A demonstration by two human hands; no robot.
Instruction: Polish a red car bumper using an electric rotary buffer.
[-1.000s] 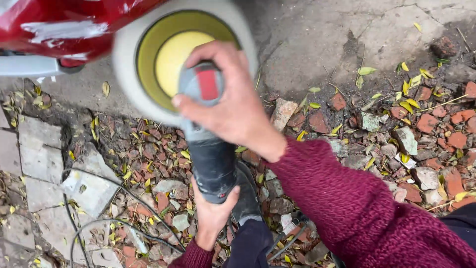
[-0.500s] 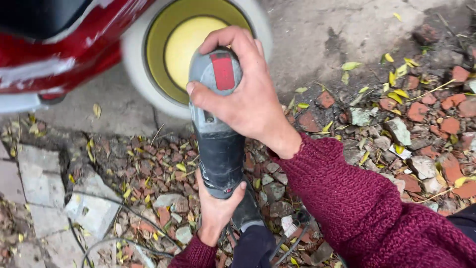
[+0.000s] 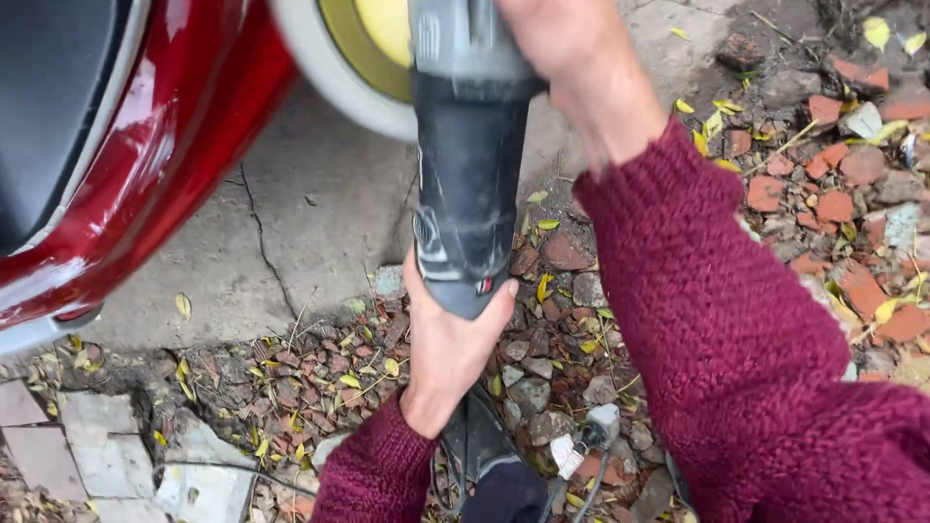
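We see grey-black polisher upright in frame, held off ground at both ends; its white-rimmed yellow pad beside red car body.

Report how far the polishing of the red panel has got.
Done: the glossy red body panel reflects light, but polished areas can't be told apart. In hand: left hand grips the rear of the grey electric polisher, right hand its head; the white-and-yellow round pad is beside the panel. Left: cannot tell.
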